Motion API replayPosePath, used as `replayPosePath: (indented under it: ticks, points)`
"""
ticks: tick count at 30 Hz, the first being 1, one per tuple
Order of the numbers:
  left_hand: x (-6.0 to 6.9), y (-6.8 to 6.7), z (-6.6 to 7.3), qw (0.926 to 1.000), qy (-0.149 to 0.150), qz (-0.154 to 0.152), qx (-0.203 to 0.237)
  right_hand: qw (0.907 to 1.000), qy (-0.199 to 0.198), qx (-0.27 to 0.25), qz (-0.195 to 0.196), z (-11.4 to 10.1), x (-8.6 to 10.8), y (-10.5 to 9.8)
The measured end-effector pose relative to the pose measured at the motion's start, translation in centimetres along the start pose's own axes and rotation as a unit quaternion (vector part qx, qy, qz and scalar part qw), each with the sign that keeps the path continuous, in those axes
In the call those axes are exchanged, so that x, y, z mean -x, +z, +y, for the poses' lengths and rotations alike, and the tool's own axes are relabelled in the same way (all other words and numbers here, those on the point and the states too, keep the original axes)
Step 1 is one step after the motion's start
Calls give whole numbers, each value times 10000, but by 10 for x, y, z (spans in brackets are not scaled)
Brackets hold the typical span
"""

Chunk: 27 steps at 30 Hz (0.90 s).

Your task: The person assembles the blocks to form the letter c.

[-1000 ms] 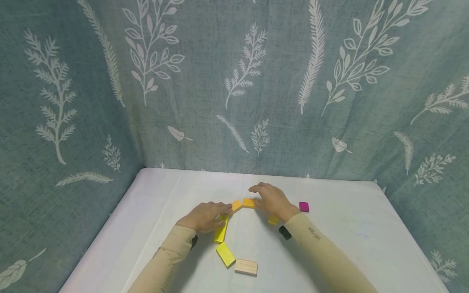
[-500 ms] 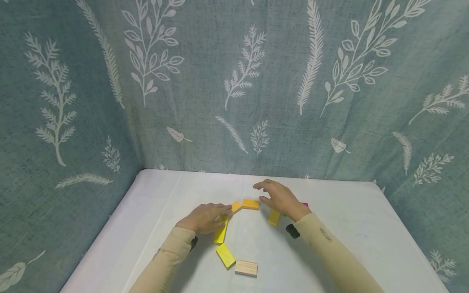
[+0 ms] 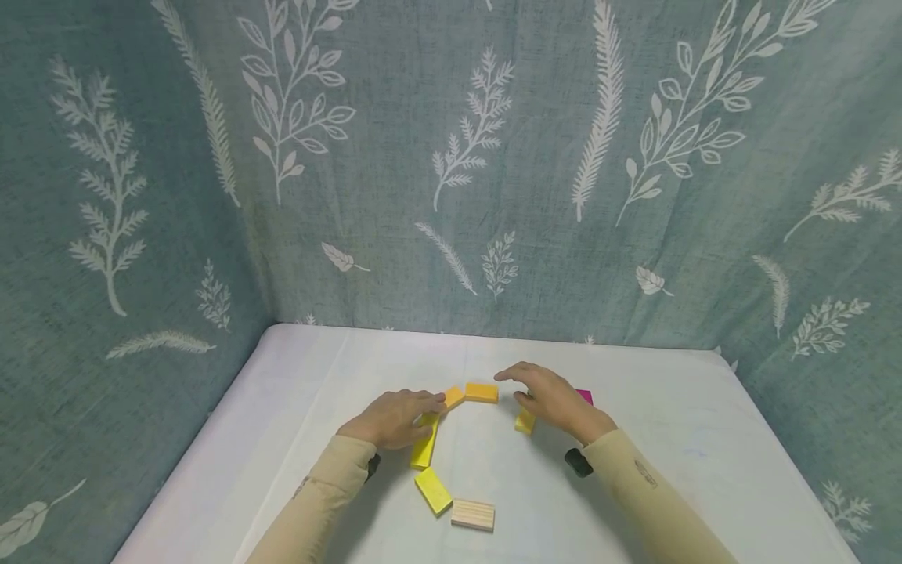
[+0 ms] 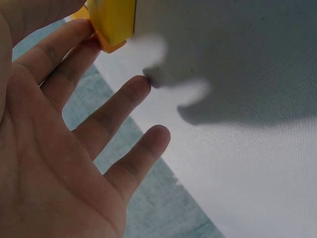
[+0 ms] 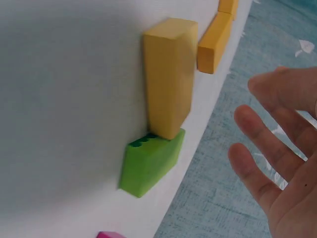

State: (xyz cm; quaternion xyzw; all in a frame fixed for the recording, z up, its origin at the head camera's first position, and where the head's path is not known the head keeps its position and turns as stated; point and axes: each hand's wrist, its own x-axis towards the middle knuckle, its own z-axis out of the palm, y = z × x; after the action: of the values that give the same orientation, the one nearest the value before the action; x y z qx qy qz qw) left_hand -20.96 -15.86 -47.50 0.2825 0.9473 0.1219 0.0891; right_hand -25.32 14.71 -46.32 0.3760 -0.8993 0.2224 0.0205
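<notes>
My left hand rests at the upper end of a long yellow block, its fingers mostly straight. In the left wrist view, two fingertips touch an orange block beside that yellow block. A second orange block lies flat to the right. My right hand hovers with loosely spread fingers, holding nothing, over a deep yellow block. The right wrist view shows that block touching a green block, which the hand hides from the head camera.
Nearer the person lie a short yellow block and a plain wooden block, continuing the curved row. A magenta block sits partly behind the right hand. Leaf-patterned cloth walls the back and sides of the white table.
My right hand has drawn away from the orange block, moving right and then slightly lower, uncovering that block. It now partly covers the magenta block. The left hand stays in place.
</notes>
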Motion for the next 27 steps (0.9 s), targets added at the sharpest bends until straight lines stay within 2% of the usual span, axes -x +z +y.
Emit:
replayPosePath:
  ticks: [4, 11, 19, 27]
  points:
    - [1, 0, 1, 10000, 42, 13, 73, 9998, -8, -92, -174, 1, 13, -1]
    - [2, 0, 1, 10000, 72, 20, -64, 9984, -64, 329, -449, 3, 26, 1]
    - [2, 0, 2, 10000, 92, 15, 2, 9963, -255, 691, -450, 7, 30, 11]
    - [1, -2, 2, 10000, -10, 13, 12, 9946, -405, 937, -189, 7, 31, 18]
